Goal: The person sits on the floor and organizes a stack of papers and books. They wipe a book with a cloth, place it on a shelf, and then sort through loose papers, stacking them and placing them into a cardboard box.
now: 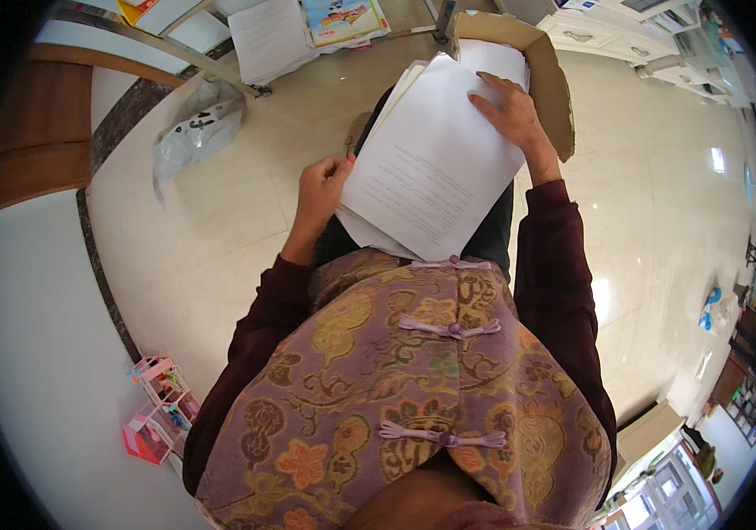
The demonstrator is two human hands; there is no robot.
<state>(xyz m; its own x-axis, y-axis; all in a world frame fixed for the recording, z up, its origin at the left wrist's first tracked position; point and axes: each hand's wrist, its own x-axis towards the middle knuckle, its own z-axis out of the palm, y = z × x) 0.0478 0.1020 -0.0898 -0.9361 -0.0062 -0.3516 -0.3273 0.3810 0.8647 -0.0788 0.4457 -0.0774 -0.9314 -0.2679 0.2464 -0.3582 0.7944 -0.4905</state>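
A loose stack of white paper sheets (411, 152) rests on my lap, its layers fanned slightly out of line. Several lines of print show on the top sheet. My left hand (325, 185) has its fingers curled at the stack's left edge, gripping it. Across the upper right of the top sheet lies my right hand (510, 109), thumb and forefinger apart on the paper. Just beyond it stands an open cardboard box (552, 93) with more white sheets (494, 58) inside. The lower sheets are mostly hidden.
More papers (272, 40) and a colourful booklet (345, 23) sit by a metal-legged rack ahead. A plastic bag (199, 126) lies on the tiled floor (232, 218) to the left. Behind it is a pink organizer (163, 411); white drawers (606, 40) stand ahead right.
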